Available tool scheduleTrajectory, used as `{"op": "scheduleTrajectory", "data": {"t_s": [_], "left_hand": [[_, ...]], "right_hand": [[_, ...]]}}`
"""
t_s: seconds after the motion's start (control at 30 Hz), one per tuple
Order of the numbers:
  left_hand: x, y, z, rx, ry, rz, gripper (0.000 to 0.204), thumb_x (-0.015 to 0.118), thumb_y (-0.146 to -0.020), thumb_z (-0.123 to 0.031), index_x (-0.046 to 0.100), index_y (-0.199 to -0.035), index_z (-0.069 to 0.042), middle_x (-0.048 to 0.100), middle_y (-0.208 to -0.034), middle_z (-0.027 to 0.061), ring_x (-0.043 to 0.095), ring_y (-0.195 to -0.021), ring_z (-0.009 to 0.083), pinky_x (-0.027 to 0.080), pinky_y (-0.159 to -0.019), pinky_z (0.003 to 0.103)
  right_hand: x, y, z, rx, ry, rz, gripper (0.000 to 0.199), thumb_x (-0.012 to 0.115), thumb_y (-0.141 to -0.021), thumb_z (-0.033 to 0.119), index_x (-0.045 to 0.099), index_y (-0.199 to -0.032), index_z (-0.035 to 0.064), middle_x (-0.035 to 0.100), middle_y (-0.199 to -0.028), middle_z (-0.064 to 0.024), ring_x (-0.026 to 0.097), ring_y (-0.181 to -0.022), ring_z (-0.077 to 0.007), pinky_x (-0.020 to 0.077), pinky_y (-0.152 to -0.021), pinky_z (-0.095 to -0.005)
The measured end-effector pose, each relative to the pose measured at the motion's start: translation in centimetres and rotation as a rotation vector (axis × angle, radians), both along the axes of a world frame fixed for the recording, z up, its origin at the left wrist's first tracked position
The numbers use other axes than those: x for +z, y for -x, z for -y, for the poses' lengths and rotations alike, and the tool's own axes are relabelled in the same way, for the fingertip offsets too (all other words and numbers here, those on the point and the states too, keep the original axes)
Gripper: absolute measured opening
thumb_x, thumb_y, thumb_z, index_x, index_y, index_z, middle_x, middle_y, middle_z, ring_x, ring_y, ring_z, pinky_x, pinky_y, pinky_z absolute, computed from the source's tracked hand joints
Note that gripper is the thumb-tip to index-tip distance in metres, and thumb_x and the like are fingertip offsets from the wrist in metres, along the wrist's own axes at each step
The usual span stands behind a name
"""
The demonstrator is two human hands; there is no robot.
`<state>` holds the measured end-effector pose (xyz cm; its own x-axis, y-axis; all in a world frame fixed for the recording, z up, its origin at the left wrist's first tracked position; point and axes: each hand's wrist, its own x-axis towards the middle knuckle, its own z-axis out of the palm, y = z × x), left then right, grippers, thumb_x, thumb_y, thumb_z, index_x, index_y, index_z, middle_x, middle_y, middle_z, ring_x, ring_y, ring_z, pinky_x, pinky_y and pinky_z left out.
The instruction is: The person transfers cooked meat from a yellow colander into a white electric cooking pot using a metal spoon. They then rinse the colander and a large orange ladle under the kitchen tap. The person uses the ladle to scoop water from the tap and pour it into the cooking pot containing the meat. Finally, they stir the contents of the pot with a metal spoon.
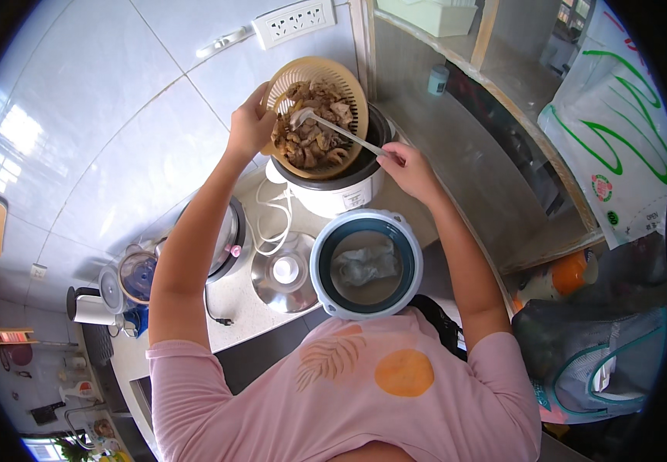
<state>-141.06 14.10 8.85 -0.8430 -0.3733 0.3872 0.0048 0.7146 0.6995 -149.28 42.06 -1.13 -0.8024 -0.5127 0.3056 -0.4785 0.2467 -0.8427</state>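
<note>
Head view: left hand [250, 123] grips the rim of a tan plastic colander [318, 115], tilted over the open white rice cooker [333, 185] and filled with what look like brown meat pieces [310, 135]. Right hand [409, 171] clenches a pale spatula [337, 129] whose blade rests in the food; a round steel lid [283, 273] lies on the counter nearby.
</note>
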Motion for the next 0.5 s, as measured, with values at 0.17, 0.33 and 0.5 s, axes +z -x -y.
{"op": "scheduleTrajectory", "data": {"t_s": [0.17, 0.33, 0.5], "left_hand": [[0.4, 0.2, -0.1, 0.022, 0.147, -0.037, 0.049, 0.048, -0.074, -0.005, 0.049, -0.123, -0.007, 0.056, -0.067, 0.0166, 0.052, -0.056, 0.0202, 0.046, -0.061, 0.031], [0.4, 0.5, -0.1, -0.05, 0.27, -0.159, 0.047, 0.048, -0.076, -0.005, 0.049, -0.123, -0.002, 0.044, -0.057, 0.0063, 0.039, -0.051, 0.0094, 0.04, -0.052, 0.025], [-0.1, 1.1, 0.4, -0.088, 0.381, -0.236, 0.046, 0.05, -0.075, -0.002, 0.05, -0.121, -0.003, 0.052, -0.069, 0.0149, 0.049, -0.058, 0.0192, 0.044, -0.058, 0.031]], "right_hand": [[-0.3, 0.1, -0.4, 0.001, -0.046, 0.009, 0.027, 0.065, -0.078, 0.021, 0.059, -0.094, 0.0002, 0.054, -0.064, -0.0059, 0.05, -0.058, -0.0143, 0.041, -0.055, -0.0285], [-0.5, -0.2, -0.8, -0.008, -0.019, 0.019, 0.028, 0.065, -0.078, 0.021, 0.059, -0.095, -0.0001, 0.054, -0.064, -0.0058, 0.049, -0.057, -0.0147, 0.041, -0.056, -0.0281], [-0.5, -0.6, -1.0, -0.038, 0.004, 0.006, 0.028, 0.064, -0.079, 0.021, 0.059, -0.096, -0.0005, 0.054, -0.064, -0.0058, 0.05, -0.058, -0.0143, 0.0415, -0.057, -0.0279]]}}
